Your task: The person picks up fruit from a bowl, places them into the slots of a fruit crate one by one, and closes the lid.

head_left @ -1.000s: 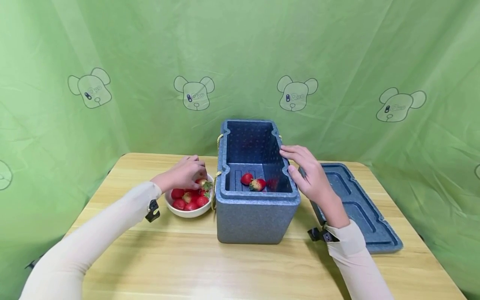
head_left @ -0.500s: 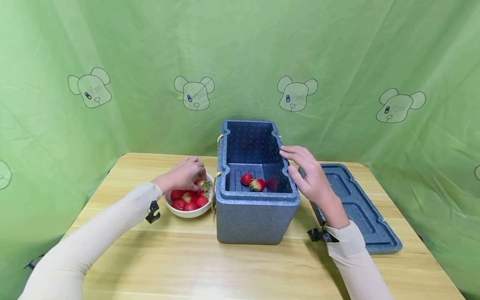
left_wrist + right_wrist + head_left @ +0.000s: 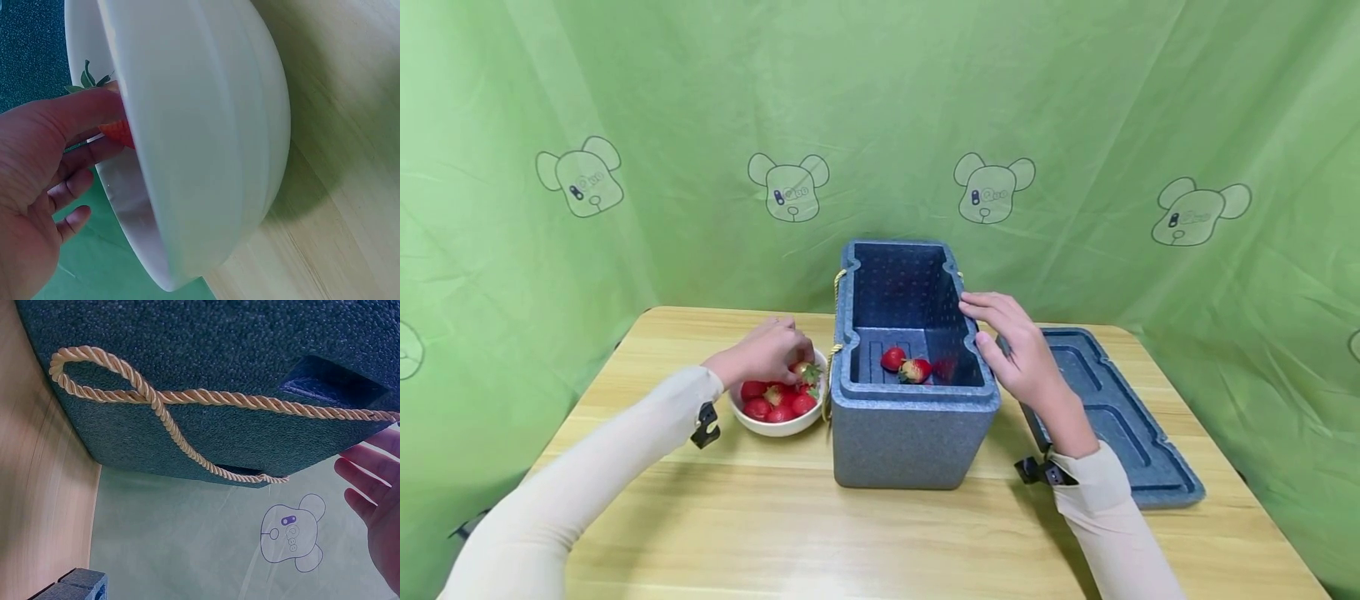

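My left hand (image 3: 769, 352) reaches into a white bowl (image 3: 778, 428) of strawberries, left of a dark blue foam box (image 3: 906, 442). Thumb and fingers pinch a leafy strawberry (image 3: 807, 372) at the bowl's right side. In the left wrist view the held strawberry (image 3: 117, 131) is partly hidden by the bowl's wall and the thumb, its green leaves toward the box. The lidless box has a red strawberry (image 3: 892, 358) and a paler-topped strawberry (image 3: 915, 370) on its floor. My right hand (image 3: 1018, 354) rests on the box's right rim with extended fingers.
A dark blue foam lid (image 3: 1150, 446) lies on the wooden table (image 3: 722, 525), right of the box. Twisted yellow rope (image 3: 206, 397) loops along the box's side. A green curtain (image 3: 895, 108) with bear-head drawings hangs behind the table.
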Demonstrator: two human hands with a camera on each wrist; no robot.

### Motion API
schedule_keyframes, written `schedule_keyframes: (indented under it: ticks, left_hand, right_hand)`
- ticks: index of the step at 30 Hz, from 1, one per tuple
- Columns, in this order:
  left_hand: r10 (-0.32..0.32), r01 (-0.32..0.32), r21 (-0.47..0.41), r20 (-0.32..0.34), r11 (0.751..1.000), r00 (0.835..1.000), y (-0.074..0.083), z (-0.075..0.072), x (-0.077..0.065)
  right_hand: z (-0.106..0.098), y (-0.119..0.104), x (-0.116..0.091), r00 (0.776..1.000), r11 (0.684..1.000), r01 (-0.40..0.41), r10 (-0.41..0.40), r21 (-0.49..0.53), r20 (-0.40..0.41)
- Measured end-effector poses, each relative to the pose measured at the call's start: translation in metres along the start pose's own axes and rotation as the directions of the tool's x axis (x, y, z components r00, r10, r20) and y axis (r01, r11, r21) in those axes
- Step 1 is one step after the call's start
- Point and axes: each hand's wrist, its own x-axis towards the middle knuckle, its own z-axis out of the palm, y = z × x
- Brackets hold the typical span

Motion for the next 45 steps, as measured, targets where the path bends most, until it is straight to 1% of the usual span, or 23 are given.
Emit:
schedule_keyframes:
  ticks: [5,9,14,17,20,25,31,38,45]
  left_hand:
    - [0.012,-0.012,0.003,-0.009,1.0,1.0,0.001,0.001,-0.001]
    - [0.007,-0.007,-0.013,-0.006,1.0,1.0,0.0,0.001,-0.003]
    - [-0.014,0.014,-0.069,0.001,0.998,1.0,-0.001,-0.002,-0.005]
    - [-0.027,0.026,-0.113,-0.005,0.993,1.0,-0.003,-0.006,-0.006]
    - [-0.045,0.043,-0.133,-0.012,0.99,0.999,-0.005,-0.009,-0.008]
    - [-0.079,0.072,-0.145,-0.039,0.987,0.996,-0.007,-0.019,-0.011]
    - [-0.105,0.09,-0.164,-0.085,0.982,0.991,-0.01,-0.031,-0.015]
    - [-0.108,0.087,-0.154,-0.133,0.984,0.985,-0.012,-0.04,-0.019]
    - [-0.104,0.08,-0.152,-0.158,0.985,0.982,-0.01,-0.047,-0.022]
  right_hand:
    - [0.0,0.001,0.0,1.0,1.0,0.007,-0.007,0.004,-0.007]
    - [0.0,0.001,0.0,1.0,1.0,0.005,-0.005,0.008,-0.008]
    - [0.0,0.0,0.0,1.0,1.0,0.01,-0.01,0.008,-0.007]
    - [0.001,0.001,-0.001,1.0,1.0,0.016,-0.016,0.007,-0.012]
    - [0.001,0.001,-0.001,1.0,1.0,0.019,-0.019,0.006,-0.014]
    - [0.002,0.002,-0.001,1.0,1.0,0.027,-0.026,0.012,-0.015]
    - [0.002,0.003,-0.001,1.0,1.0,0.022,-0.022,0.011,-0.017]
    - [0.001,0.002,0.001,1.0,1.0,0.012,-0.012,0.008,-0.011]
    - [0.0,0.001,-0.001,1.0,1.0,0.002,-0.002,-0.002,-0.001]
